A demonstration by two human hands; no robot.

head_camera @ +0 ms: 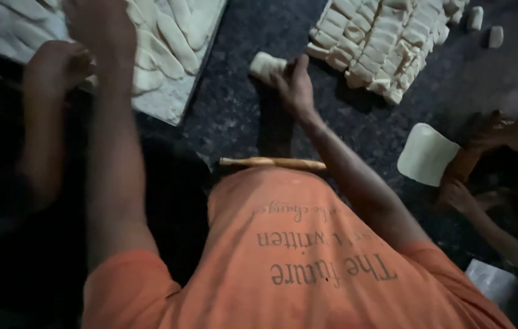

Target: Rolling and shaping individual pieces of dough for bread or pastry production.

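My right hand (295, 85) reaches forward over the dark counter (234, 116) and grips a small pale dough piece (266, 63) just left of a block of cut dough pieces (381, 36). My left hand (100, 24) is raised over a tray (170, 103) that holds several shaped dough rolls (173, 33). Its fingers are blurred and partly cut off by the top edge, so whether it holds anything is unclear. A wooden rolling pin (271, 162) lies on the counter against my orange shirt.
Another person's hand (58, 64) hovers at the tray's left side. At the right, a co-worker's hands (484, 131) work beside a flat dough sheet (426, 153). Two loose dough pieces (484, 27) lie at the far right. A pale sheet (490, 280) sits at the lower right.
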